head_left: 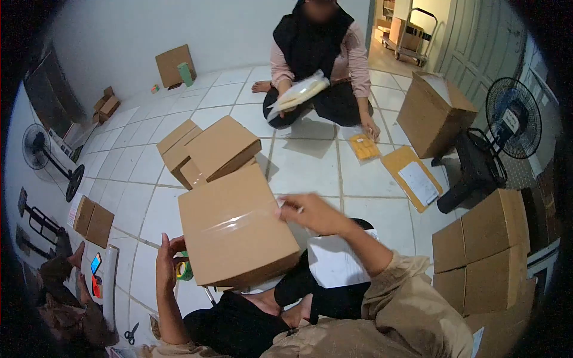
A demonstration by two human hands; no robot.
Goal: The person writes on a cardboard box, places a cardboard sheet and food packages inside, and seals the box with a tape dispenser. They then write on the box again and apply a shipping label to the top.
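Note:
A brown cardboard box (pixel 233 230) rests on my lap, with a strip of clear tape (pixel 239 222) across its top seam. My right hand (pixel 310 212) is at the box's right edge, fingers pinched on the end of that tape. My left hand (pixel 167 262) is at the box's lower left corner, holding a green roll of tape (pixel 184 269). A white sheet of paper (pixel 337 259) lies under my right forearm.
Two more boxes (pixel 209 152) are stacked beyond mine. A person sits opposite holding a plastic packet (pixel 298 92). A yellow packet (pixel 364 147) and envelope (pixel 412 176) lie on the tiles. Boxes (pixel 483 250) stand right, fans (pixel 513 116) on both sides, scissors (pixel 131 333) at lower left.

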